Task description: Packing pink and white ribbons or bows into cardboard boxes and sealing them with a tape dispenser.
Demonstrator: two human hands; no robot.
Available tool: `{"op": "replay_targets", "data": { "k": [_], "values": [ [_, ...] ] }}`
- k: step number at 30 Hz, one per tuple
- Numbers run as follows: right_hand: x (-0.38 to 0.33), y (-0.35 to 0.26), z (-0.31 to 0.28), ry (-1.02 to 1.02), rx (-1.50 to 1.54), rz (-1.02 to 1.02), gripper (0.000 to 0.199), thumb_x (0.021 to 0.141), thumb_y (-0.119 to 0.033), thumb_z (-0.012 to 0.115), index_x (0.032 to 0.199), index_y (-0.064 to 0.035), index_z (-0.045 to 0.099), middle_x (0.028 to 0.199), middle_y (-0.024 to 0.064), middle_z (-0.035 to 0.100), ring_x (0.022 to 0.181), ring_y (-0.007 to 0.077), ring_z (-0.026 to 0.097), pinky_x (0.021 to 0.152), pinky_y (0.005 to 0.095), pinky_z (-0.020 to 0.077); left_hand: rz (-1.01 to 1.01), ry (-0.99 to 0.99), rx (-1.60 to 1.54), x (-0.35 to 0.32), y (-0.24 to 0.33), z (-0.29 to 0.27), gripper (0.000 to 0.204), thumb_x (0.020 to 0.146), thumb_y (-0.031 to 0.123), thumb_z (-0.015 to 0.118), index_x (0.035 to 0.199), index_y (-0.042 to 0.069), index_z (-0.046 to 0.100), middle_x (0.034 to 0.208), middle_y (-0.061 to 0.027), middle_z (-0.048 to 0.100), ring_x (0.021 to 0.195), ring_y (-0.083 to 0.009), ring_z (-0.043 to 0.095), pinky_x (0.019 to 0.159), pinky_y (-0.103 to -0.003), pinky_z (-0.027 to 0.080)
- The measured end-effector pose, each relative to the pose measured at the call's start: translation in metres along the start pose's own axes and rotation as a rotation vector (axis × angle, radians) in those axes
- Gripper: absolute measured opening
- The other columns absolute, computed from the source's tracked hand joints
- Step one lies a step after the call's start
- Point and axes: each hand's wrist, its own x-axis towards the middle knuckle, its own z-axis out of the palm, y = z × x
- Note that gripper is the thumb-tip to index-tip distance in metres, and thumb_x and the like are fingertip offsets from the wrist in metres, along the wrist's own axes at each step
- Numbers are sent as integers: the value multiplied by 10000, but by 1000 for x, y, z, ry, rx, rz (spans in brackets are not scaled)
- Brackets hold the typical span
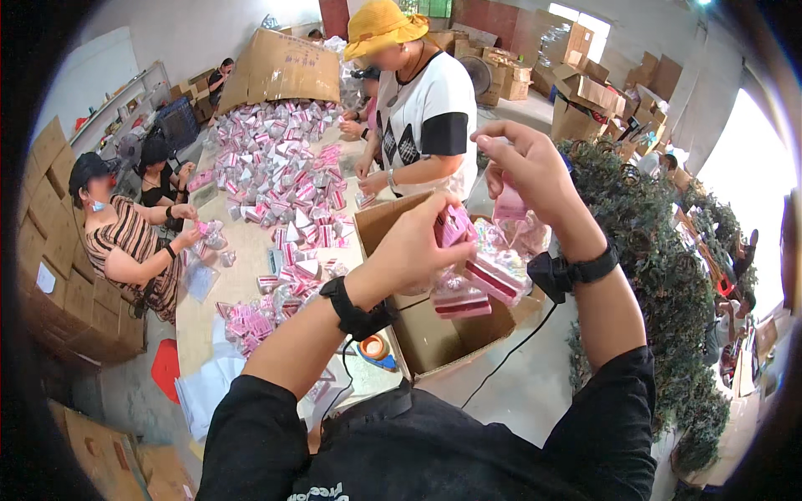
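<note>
The wedge-shaped packets (494,280) hang in a bunch just below and between your two hands, layered in pink, white and deep red like slices of cake, each in clear, crinkled plastic that catches the light. Your left hand (409,248) is closed on the bunch, thumb and fingers pinching a glossy pink piece at its upper left. Your right hand (528,167) is raised apart from the left, fingers bent, with another pink packet (510,204) just under them; whether those fingers grip it, you can't fairly tell from this angle. Black bands (572,272) circle both your wrists, a thin dark cable trailing from each.

Beneath your hands stands an open carton (428,334) of plain brown cardboard, its walls straight and matte. Left of your left forearm runs the pale, smooth table (198,313), with a round orange ring (373,346) on a blue piece near the carton. Farther out to the left spreads a heap (280,171) of the same shiny wedges. Beyond your hands stands a person in a soft yellow hat (386,29); to the right of your right hand rises bushy, fine-leaved dark greenery (652,225)
</note>
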Motion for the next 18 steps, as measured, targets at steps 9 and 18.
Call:
{"op": "replay_targets", "data": {
  "k": [9,18],
  "values": [
    [-43,96,52,-80,-251,-40,594,802,-313,831,1231,-20,543,1117,152,656,1035,234,644,912,357,496,-120,117,-140,-21,-32,27,664,779,99,833,1282,24,406,1083,-97,618,1011,-188,634,871,-322,525],
    [-76,165,45,-566,-488,189,263,849,-185,719,1034,-16,639,968,200,684,934,371,662,838,423,510,49,47,323,-93,-58,1,729,793,244,776,1414,21,466,1367,-207,460,1285,-391,447,1101,-433,375]
  ]
}}
